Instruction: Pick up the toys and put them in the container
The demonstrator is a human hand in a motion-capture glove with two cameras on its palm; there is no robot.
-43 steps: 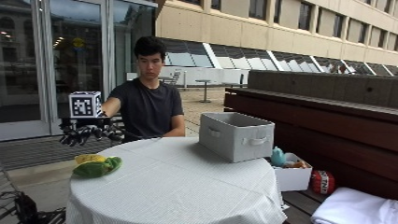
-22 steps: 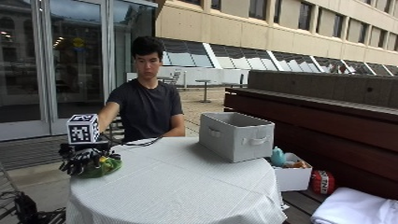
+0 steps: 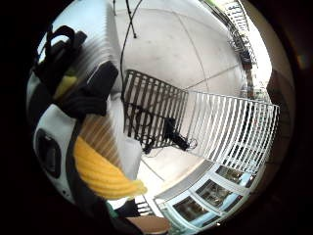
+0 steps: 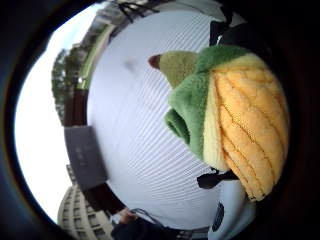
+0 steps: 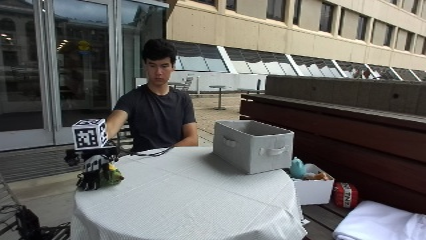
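Fingers of the gloved right hand (image 5: 93, 175) curl down around a plush corn toy (image 5: 112, 175) at the near left edge of the round table (image 5: 193, 205), grasping it. From the outside view the black fingers cover most of the toy, with only a bit of green and yellow showing beside them. Whether the toy rests on the cloth or is just above it cannot be told.

Seen from the thumb side of the palm, the toy (image 4: 235, 115) sits close against the hand: knitted yellow kernels wrapped in green plush leaves, with a pale green tip ending in a small brown point. Beyond it spreads the white ribbed tablecloth (image 4: 135, 130).

A grey fabric container (image 5: 253, 145) with a handle on its side stands on the far right part of the table, well apart from the hand and toy. Beside the table on a bench sits a small white box (image 5: 313, 190) with other toys in it.
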